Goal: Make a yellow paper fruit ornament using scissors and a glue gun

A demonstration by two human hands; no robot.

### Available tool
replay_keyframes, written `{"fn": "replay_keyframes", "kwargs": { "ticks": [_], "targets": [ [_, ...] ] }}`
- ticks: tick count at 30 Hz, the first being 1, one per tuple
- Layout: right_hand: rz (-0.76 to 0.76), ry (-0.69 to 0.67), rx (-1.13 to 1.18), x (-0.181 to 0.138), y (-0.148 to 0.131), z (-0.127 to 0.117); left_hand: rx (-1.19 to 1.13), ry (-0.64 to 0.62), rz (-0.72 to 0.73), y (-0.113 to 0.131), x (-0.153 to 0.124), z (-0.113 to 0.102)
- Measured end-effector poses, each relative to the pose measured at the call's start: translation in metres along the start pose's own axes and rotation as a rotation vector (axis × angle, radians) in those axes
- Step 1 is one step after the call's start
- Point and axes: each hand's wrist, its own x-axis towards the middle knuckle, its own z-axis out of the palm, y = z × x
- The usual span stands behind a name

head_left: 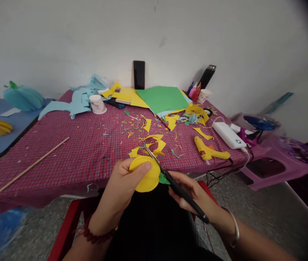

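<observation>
Landmark: yellow glue gun (209, 150), lying on the checked cloth of the bench (83, 145).
Left hand (123, 181): left of and below the glue gun, off the bench's near edge; fingers curled around a yellow paper disc (145, 179), thumb pressed flat on its face.
Yellow paper disc: held in the air, nearer the person than the glue gun.
Right hand (194, 194): just below the glue gun, closed on the black handles of the scissors (175, 186).
Scissors: blades point up and left, away from the glue gun, meeting the disc's upper edge.
Yellow scraps (154, 143): left of the glue gun.
Power bank (228, 135): just behind and to the right of the glue gun.
Wooden stick (34, 164): far left of the glue gun.
</observation>
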Motion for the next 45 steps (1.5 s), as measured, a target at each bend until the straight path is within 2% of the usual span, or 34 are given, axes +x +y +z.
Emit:
{"fn": "replay_keyframes", "kwargs": {
  "ticks": [9, 21, 26, 35, 45],
  "targets": [
    [-0.054, -0.012, 0.081, 0.003, -0.001, 0.002, -0.007, -0.027, -0.039, -0.001, 0.001, -0.001],
    [-0.007, -0.055, 0.076, 0.004, -0.01, -0.007, 0.032, -0.108, -0.131, 0.006, 0.009, -0.01],
    [0.035, -0.081, 0.003, 0.004, -0.015, -0.016, 0.078, -0.194, -0.191, 0.008, 0.016, -0.015],
    [0.095, -0.065, 0.018, -0.004, -0.013, -0.023, 0.24, -0.276, -0.146, 0.01, 0.02, -0.012],
    [0.078, -0.069, 0.055, -0.006, -0.011, -0.021, 0.301, -0.284, -0.18, 0.008, 0.021, -0.007]
  ]
}}
